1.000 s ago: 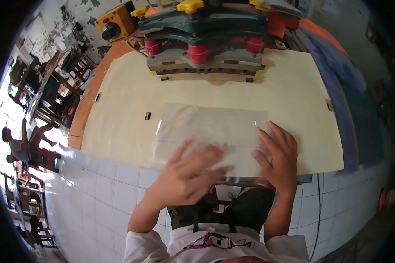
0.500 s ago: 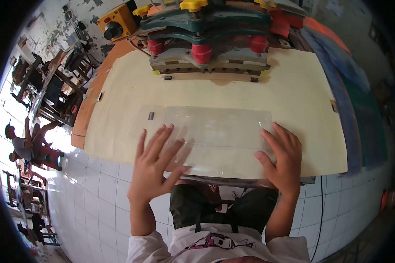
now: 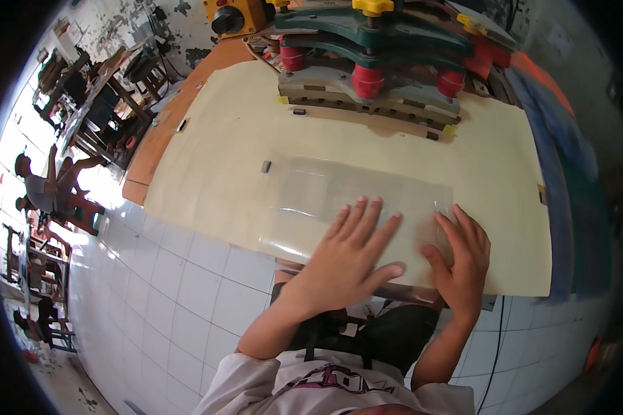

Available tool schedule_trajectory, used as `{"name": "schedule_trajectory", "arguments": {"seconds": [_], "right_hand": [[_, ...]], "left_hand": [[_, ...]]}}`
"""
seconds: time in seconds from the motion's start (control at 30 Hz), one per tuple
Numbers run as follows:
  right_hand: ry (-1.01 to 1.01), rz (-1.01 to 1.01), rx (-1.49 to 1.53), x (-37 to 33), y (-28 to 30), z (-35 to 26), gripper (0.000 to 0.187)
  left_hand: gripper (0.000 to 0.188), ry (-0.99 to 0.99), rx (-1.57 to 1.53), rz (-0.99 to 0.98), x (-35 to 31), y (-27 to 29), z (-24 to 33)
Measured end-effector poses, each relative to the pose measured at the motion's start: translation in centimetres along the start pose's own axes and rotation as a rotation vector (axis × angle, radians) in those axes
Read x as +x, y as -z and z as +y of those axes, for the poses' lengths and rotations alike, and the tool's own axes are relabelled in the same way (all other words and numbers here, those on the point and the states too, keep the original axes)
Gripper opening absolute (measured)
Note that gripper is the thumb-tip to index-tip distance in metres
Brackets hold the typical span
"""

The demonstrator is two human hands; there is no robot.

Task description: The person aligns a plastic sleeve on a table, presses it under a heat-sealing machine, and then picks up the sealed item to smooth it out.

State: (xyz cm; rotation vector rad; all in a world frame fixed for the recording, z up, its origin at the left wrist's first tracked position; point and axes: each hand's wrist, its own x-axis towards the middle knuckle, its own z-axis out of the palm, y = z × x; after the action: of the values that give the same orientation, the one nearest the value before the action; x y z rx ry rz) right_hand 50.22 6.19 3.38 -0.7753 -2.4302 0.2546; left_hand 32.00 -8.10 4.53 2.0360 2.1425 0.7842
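Observation:
A clear plastic sheet [image 3: 301,204] lies on the cream-coloured work surface [image 3: 208,152], its near edge reaching the front edge of the surface. My left hand [image 3: 353,256] is open, fingers stretched out over the middle of the sheet. At the sheet's right end is my right hand [image 3: 462,259], also open, with thumb and fingers apart and fingertips by the sheet's edge. Neither hand grips anything. Just beyond the sheet's far left corner sits a small grey block [image 3: 266,167].
A press [image 3: 377,76] with green bars, red spacers and yellow knobs stands at the back. Left of it is a yellow control box [image 3: 235,17] with a black knob. Blue cloth [image 3: 543,152] hangs along the right side. Two people [image 3: 41,183] sit far left.
My left hand has moved right across the sheet, from its left part to the middle, nearer my right hand. My right hand stays at the right end. The whole view has turned somewhat.

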Motion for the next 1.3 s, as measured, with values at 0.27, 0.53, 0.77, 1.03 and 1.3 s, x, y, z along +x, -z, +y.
{"name": "schedule_trajectory", "arguments": {"seconds": [0.27,0.53,0.77,1.03,1.3], "right_hand": [[0.051,0.001,-0.036,0.1,-0.2,0.0,0.049],[0.124,-0.040,-0.086,0.1,-0.3,0.3,0.037],[0.125,0.000,0.035,0.3,-0.2,0.0,0.031],[0.045,0.010,0.101,-0.1,-0.2,0.5,0.032],[-0.009,0.023,0.166,-0.5,-0.1,0.7,0.022]], "left_hand": [[0.076,-0.006,-0.136,0.046,2.6,-3.1,3.1],[0.079,-0.047,-0.312,0.115,2.9,-3.1,3.3],[0.076,-0.095,-0.456,0.161,2.4,-2.9,3.4],[0.062,0.337,0.176,0.412,-0.7,0.5,-0.9],[0.050,0.366,0.258,0.446,-0.6,-1.0,-3.3]]}}
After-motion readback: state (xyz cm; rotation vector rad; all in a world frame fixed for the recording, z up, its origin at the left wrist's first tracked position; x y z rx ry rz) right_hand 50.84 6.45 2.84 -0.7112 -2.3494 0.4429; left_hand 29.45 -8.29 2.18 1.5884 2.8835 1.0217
